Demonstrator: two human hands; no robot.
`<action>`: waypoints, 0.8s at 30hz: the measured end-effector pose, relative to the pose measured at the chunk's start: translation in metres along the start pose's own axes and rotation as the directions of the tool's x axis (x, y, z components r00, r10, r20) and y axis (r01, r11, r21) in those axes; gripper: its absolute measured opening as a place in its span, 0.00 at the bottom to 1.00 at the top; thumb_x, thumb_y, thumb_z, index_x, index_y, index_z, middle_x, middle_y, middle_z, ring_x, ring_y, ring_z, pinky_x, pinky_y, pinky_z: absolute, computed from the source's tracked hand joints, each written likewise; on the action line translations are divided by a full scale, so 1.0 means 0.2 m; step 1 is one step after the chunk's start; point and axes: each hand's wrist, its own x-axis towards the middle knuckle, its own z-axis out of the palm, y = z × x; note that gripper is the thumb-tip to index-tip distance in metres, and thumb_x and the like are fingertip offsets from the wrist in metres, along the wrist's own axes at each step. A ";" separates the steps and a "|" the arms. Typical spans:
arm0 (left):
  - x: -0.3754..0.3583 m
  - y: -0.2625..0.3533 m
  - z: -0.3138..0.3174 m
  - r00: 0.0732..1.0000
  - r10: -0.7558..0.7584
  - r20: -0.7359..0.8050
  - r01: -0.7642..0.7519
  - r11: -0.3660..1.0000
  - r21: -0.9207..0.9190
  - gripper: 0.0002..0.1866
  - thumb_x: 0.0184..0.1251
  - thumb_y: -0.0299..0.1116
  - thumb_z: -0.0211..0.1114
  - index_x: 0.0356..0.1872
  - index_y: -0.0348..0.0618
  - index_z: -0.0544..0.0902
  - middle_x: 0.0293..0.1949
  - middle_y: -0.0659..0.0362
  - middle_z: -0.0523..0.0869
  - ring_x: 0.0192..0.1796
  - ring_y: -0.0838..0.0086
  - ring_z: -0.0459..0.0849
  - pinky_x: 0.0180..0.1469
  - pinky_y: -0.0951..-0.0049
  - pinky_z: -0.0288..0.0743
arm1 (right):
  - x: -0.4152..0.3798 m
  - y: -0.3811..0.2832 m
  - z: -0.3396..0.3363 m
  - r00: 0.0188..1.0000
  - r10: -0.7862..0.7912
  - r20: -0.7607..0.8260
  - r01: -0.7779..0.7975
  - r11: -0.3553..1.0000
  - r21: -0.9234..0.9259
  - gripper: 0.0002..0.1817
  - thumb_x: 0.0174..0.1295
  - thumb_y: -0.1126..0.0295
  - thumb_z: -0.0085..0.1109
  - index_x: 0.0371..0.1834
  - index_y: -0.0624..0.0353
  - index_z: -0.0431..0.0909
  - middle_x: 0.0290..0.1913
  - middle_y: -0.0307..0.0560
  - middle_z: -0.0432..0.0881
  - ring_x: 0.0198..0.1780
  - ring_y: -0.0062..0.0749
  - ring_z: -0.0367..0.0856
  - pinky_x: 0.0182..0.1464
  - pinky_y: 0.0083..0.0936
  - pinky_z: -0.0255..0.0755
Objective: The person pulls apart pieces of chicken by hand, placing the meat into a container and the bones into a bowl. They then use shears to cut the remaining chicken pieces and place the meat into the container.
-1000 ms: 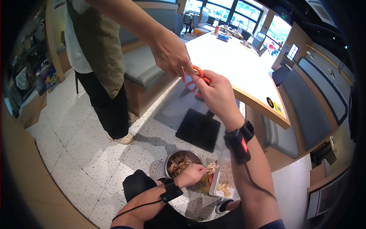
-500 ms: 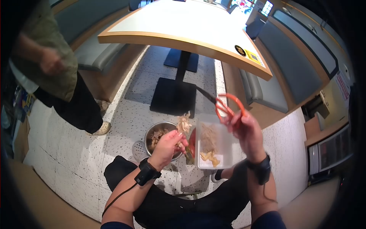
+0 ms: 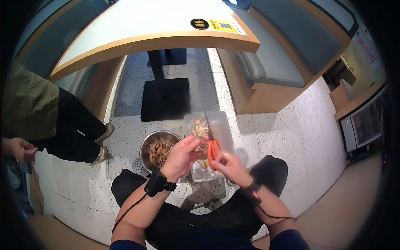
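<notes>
My left hand (image 3: 182,156) pinches a pale, frilly clump of food (image 3: 199,126), whose exact kind I cannot make out. Orange-handled scissors (image 3: 213,149) are in my right hand (image 3: 232,166), fingers through the handles and blades pointing away from me, close beside the clump. Both hands are over a translucent plastic tub (image 3: 225,125) on the floor, with yellowish pieces (image 3: 203,163) in it. To its left stands a metal bowl (image 3: 143,155) holding brownish shredded pieces (image 3: 160,151).
A white table (image 3: 137,21) with a wooden edge stands ahead on a black pedestal base (image 3: 166,100). Booth benches (image 3: 271,68) flank it. At the left another person (image 3: 35,108) stands, one hand (image 3: 21,149) low. My knees (image 3: 273,171) frame the work area.
My right hand has brought the scissors down and left, beside the clump. My left hand has the clump over the tub. The view has shifted right, and the other person's hand is lower.
</notes>
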 end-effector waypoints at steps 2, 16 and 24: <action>0.02 -0.01 0.02 0.999 -0.020 0.035 0.018 0.998 0.056 0.14 0.84 0.34 0.52 0.57 0.35 0.78 0.57 0.53 0.83 0.60 0.67 0.82 0.64 0.60 0.77 | 0.00 0.03 0.03 0.989 0.115 -0.097 -0.101 0.986 0.135 0.12 0.68 0.72 0.67 0.45 0.64 0.73 0.35 0.39 0.79 0.34 0.17 0.75 0.37 0.19 0.71; 0.07 -0.02 -0.01 0.977 -0.039 -0.211 0.105 0.944 0.313 0.11 0.81 0.34 0.54 0.44 0.38 0.81 0.30 0.59 0.83 0.30 0.77 0.81 0.37 0.77 0.76 | 0.05 0.20 -0.06 0.895 0.403 -0.191 -0.305 0.865 0.399 0.15 0.68 0.75 0.64 0.54 0.65 0.72 0.33 0.39 0.81 0.32 0.21 0.80 0.35 0.19 0.74; 0.03 0.02 -0.07 0.945 -0.136 -0.296 0.148 0.989 0.018 0.11 0.79 0.35 0.54 0.42 0.38 0.79 0.17 0.62 0.74 0.15 0.77 0.66 0.23 0.75 0.62 | -0.05 0.10 -0.11 0.960 -0.081 -0.270 -0.136 0.706 -0.695 0.34 0.53 0.52 0.80 0.49 0.69 0.75 0.40 0.59 0.81 0.41 0.49 0.82 0.43 0.39 0.77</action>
